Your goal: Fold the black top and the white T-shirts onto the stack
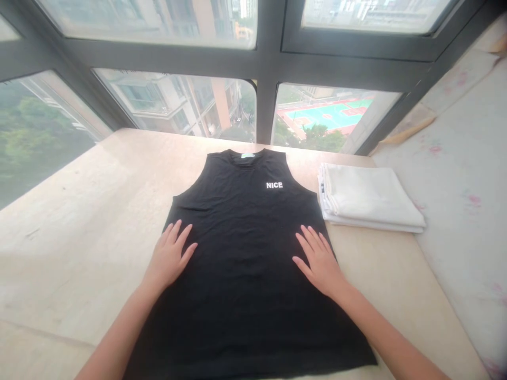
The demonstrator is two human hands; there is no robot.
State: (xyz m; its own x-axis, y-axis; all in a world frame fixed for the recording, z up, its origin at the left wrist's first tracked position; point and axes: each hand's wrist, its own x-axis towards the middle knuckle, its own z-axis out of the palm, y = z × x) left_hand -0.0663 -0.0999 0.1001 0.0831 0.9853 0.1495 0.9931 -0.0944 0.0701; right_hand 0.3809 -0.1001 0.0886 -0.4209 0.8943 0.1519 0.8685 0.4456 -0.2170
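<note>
A black sleeveless shirt (241,253) lies spread flat, front side up, its neckline toward the window and its hem toward me. White letters reading "NICE" (274,185) are printed on its chest, and a pale label (247,155) shows inside the collar. My left hand (170,256) rests palm down on the shirt's left side edge, fingers spread. On the opposite side edge lies my right hand (317,258), also flat with the fingers apart. Neither hand grips the cloth. Slight wrinkles cross the fabric between them.
Folded white cloth (368,198) sits to the right of the shirt, against the flower-patterned wall (467,211). The pale tabletop (79,232) runs back to grey window frames (265,113), with buildings, trees and a sports court outside.
</note>
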